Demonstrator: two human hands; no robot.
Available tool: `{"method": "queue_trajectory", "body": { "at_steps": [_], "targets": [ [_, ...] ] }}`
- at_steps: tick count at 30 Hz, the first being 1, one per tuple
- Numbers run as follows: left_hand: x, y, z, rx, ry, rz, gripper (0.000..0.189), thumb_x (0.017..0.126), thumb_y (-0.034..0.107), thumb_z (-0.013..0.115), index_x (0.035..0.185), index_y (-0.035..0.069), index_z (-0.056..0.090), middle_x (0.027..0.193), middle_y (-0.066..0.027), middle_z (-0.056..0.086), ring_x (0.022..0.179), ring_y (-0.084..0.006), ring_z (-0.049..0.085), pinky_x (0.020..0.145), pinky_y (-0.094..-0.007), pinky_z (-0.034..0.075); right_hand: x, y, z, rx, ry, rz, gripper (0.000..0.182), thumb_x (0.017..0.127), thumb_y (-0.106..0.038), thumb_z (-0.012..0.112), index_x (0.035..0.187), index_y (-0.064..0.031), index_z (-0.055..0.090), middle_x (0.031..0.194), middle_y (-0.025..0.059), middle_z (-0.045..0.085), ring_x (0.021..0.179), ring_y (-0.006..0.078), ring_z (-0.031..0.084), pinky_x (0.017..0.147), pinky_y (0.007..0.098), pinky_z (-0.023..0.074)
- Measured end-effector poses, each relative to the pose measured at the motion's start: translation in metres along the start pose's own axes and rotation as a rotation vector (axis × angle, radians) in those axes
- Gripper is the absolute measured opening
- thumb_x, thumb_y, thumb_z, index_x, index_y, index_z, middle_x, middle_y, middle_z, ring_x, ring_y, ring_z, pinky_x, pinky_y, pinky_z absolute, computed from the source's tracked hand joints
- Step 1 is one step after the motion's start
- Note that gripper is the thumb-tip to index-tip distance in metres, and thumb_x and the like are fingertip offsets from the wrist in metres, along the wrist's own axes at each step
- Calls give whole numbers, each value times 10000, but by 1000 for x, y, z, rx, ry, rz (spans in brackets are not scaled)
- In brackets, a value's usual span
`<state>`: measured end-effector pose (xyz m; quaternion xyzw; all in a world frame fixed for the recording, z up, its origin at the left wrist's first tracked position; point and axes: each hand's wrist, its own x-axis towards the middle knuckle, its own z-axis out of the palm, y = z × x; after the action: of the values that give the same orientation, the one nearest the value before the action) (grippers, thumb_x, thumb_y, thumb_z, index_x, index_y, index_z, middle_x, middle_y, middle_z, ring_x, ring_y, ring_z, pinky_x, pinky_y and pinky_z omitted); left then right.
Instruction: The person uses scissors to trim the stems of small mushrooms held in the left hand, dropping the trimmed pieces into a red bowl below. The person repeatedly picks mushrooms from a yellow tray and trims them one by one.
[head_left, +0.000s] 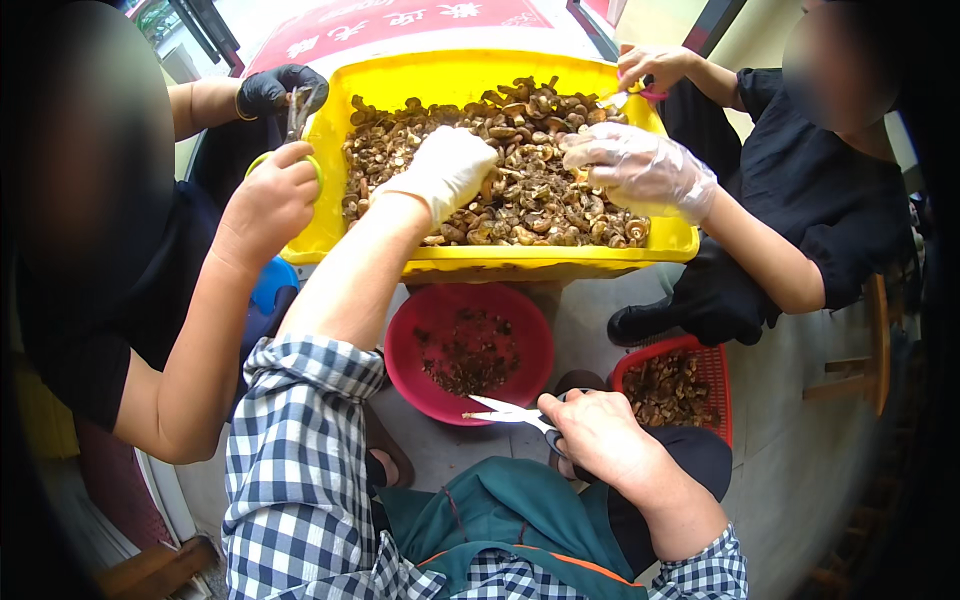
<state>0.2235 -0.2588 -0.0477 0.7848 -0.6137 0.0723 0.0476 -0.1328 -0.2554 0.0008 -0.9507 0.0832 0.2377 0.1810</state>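
Note:
My left hand (448, 171), in a white glove, reaches into the yellow plastic tub (555, 253) heaped with brown mushrooms (525, 202). Its fingers are down among the mushrooms, and a brown stem or cap shows beside them; whether they grip it I cannot tell. My bare right hand (600, 431) holds a pair of scissors (517, 414) with white blades, partly spread and pointing left. A small bit clings to one blade tip. Below the blades and the tub is a round pink basin (401, 375) with dark trimmings in it.
A red plastic basket (724, 390) of mushrooms stands on the floor at right. A co-worker at left has a black-gloved hand (281, 90) and scissors with yellow-green handles (319, 176). A co-worker at right has a clear-gloved hand (645, 169) over the tub and pink-handled scissors (654, 94).

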Motion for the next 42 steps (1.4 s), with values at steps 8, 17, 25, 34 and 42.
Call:
{"method": "queue_trajectory", "body": {
  "at_steps": [8,17,25,34,42],
  "targets": [
    [-77,-4,-76,-1638,111,-633,245,982,191,613,1116,5,700,971,-112,741,856,-180,718,688,-292,547,1,9,-2,-23,204,105,271,769,-110,725,1020,-103,625,876,125,702,858,333,721,736,466,575],
    [-246,111,-108,-2590,-150,-682,335,950,283,647,1212,74,660,1171,-105,698,967,-267,667,820,-374,507,13,-6,-21,1185,265,97,489,856,-177,832,1270,-61,599,970,82,717,849,129,690,739,310,604],
    [-294,167,-79,-2875,-598,-643,402,1004,275,620,1276,-20,596,1016,-120,675,904,-288,670,805,-386,536,20,-38,-12,1619,-142,-222,546,822,-88,852,1294,-77,576,1160,93,677,962,153,681,748,286,599],
    [-292,151,-89,-2325,-391,-828,462,1049,298,511,1366,-34,556,1190,-165,689,1074,-275,700,835,-353,567,26,-43,11,1663,-62,-132,484,831,-99,861,1226,-83,582,1013,48,671,779,125,675,689,271,585],
    [-297,161,-82,-2320,-120,-1023,434,1063,274,567,1385,-16,571,1241,-97,682,1110,-182,645,896,-362,528,27,-59,14,1575,-48,-91,462,877,-90,825,1273,-81,587,1038,41,673,973,112,664,796,260,587]
  ]
}}
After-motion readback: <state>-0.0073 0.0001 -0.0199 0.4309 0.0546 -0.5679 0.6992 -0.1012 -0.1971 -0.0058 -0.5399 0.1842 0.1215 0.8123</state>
